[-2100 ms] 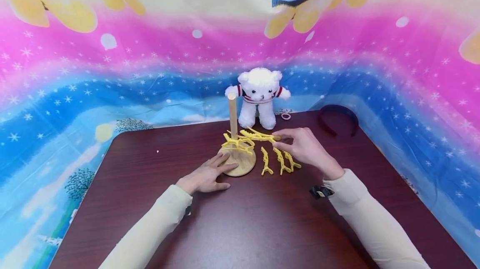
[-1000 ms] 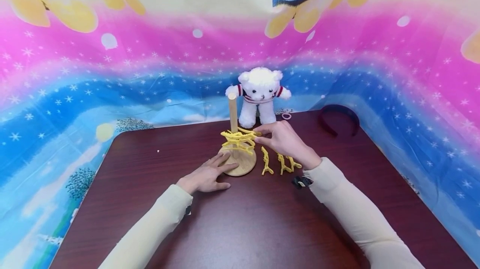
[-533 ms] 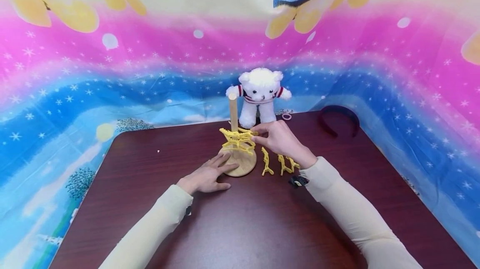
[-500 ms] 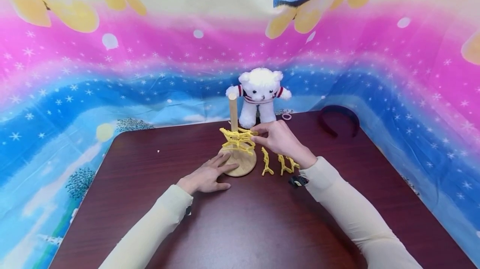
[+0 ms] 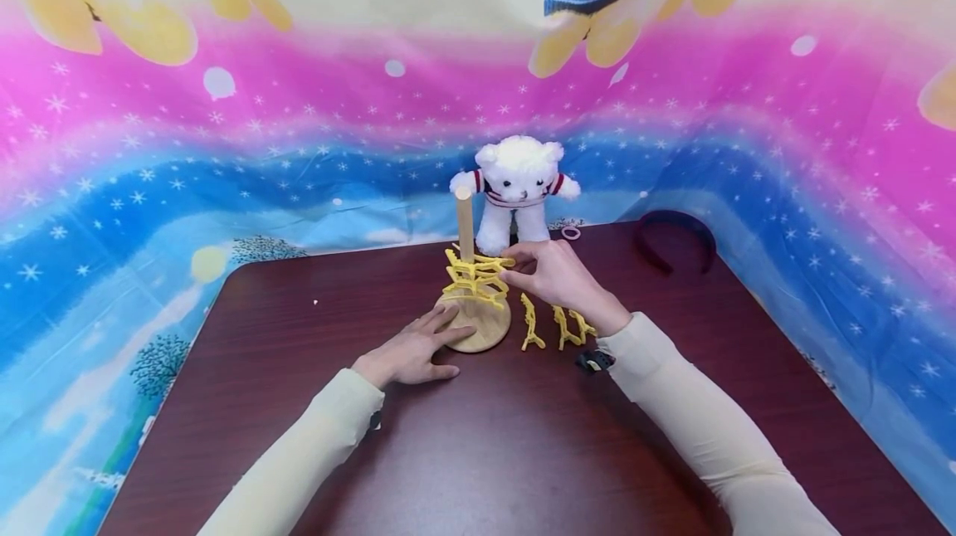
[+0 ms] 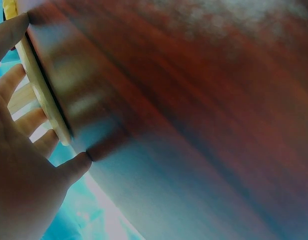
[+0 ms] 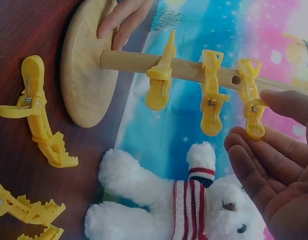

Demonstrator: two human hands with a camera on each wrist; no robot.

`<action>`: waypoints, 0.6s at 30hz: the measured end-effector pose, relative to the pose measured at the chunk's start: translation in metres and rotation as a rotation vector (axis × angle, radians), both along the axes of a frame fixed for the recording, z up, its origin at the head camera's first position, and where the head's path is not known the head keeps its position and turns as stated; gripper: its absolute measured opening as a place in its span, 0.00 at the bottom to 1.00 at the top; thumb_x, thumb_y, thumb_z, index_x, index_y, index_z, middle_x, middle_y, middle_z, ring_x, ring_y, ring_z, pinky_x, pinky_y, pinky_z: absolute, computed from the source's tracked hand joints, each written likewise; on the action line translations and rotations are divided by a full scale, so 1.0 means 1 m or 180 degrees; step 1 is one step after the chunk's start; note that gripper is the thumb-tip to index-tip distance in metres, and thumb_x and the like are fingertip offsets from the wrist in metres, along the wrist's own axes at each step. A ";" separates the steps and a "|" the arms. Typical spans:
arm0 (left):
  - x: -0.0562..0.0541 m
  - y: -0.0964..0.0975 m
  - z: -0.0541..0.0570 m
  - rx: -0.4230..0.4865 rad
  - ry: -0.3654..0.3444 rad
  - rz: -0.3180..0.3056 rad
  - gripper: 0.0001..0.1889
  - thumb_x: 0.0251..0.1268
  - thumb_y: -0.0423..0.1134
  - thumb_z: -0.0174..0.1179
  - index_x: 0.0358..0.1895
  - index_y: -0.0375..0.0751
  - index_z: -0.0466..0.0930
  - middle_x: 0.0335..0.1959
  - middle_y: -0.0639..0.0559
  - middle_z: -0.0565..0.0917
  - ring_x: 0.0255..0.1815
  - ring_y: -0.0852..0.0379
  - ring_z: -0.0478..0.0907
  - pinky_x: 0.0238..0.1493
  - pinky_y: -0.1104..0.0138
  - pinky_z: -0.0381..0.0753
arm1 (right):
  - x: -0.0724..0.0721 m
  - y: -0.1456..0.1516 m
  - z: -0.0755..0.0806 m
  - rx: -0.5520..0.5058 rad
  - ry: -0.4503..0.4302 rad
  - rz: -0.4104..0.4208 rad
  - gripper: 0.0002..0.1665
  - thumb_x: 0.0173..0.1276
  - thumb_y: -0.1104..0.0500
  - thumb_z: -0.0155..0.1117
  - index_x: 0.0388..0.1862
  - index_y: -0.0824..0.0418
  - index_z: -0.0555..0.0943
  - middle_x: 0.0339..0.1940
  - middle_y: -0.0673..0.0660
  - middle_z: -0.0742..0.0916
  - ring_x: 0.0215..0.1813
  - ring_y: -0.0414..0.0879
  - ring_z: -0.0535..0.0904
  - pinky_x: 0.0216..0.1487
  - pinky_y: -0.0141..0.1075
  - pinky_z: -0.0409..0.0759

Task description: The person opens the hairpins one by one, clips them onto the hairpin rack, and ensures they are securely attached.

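In the head view my left hand [image 5: 409, 351] rests on the round wooden base [image 5: 484, 328] with fingers spread; the left wrist view shows its fingertips at the base's edge. A wooden post [image 5: 465, 225] rises upright from that base. Three yellow alligator hair clips are on the post, stacked one above another: a lowest clip [image 7: 158, 89], a middle clip [image 7: 210, 95] and a top clip [image 7: 251, 95]. My right hand [image 5: 556, 277] pinches the handle end of the top clip between thumb and fingers, its toothed end across the post.
Several yellow hair clips [image 5: 529, 324] lie on the dark red table [image 5: 478, 453], right of the base. Behind the post stands a white teddy bear [image 5: 515, 163], with a pink ring [image 5: 571, 232] beside it. A dark headband [image 5: 675, 241] lies at the back right.
My right hand has moved left with a clip, from above the loose clips to the post. The clip has come across the post and its jaws have closed there. My left hand has stayed still.
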State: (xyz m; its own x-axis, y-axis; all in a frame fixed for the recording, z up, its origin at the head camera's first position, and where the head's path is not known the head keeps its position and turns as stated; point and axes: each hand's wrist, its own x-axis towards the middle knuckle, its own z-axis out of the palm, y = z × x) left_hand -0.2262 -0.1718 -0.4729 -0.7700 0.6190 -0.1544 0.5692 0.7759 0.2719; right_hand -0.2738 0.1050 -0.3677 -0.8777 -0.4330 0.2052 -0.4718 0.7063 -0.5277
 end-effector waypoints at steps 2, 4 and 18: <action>0.000 0.000 0.000 -0.0006 0.0003 0.0005 0.37 0.69 0.60 0.57 0.79 0.66 0.55 0.84 0.46 0.44 0.84 0.43 0.38 0.78 0.42 0.53 | 0.001 0.000 0.000 -0.0013 -0.0017 -0.0006 0.20 0.66 0.46 0.70 0.54 0.52 0.86 0.42 0.52 0.91 0.42 0.43 0.88 0.45 0.42 0.86; 0.001 0.000 0.000 -0.0008 0.0007 0.0007 0.37 0.69 0.60 0.58 0.79 0.66 0.55 0.84 0.46 0.44 0.84 0.43 0.38 0.78 0.42 0.53 | 0.001 0.000 -0.001 -0.0011 -0.0021 -0.0007 0.21 0.66 0.46 0.70 0.54 0.52 0.86 0.43 0.52 0.91 0.42 0.43 0.88 0.46 0.42 0.86; 0.001 0.001 0.000 -0.0003 0.0026 0.0005 0.37 0.69 0.60 0.58 0.79 0.67 0.55 0.84 0.46 0.44 0.84 0.42 0.39 0.78 0.42 0.53 | 0.001 0.004 -0.004 -0.0059 -0.0070 0.0013 0.22 0.65 0.45 0.71 0.55 0.51 0.85 0.42 0.51 0.90 0.42 0.42 0.87 0.47 0.42 0.86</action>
State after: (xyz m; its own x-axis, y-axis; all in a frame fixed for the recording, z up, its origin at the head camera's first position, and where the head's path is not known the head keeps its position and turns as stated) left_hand -0.2254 -0.1710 -0.4727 -0.7723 0.6176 -0.1486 0.5702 0.7771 0.2665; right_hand -0.2731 0.1087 -0.3714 -0.8804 -0.4329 0.1938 -0.4627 0.6944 -0.5511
